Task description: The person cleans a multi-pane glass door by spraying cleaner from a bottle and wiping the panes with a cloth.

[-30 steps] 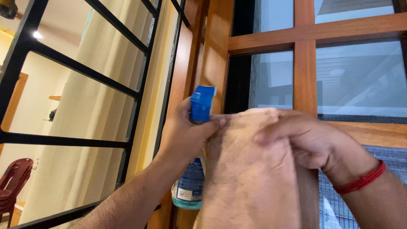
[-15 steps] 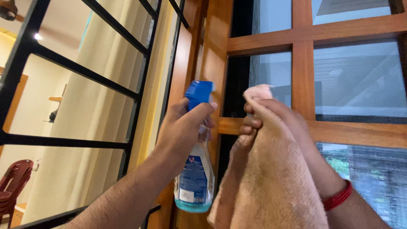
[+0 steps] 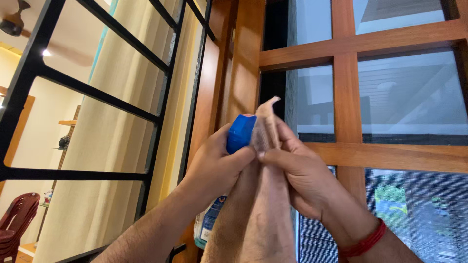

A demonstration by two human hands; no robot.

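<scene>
Before a wooden window frame with black bars, the left hand grips a spray bottle; the right hand clutches a towel.

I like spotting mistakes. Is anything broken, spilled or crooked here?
Nothing stands out. The left hand holds the blue spray bottle, the right hand bunches the peach cloth, and the window panes look whole.

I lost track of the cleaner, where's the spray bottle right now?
In the head view, the spray bottle sits centre-left in the left hand, its blue head against the peach towel held by the right hand, before the wooden window frame.
</scene>
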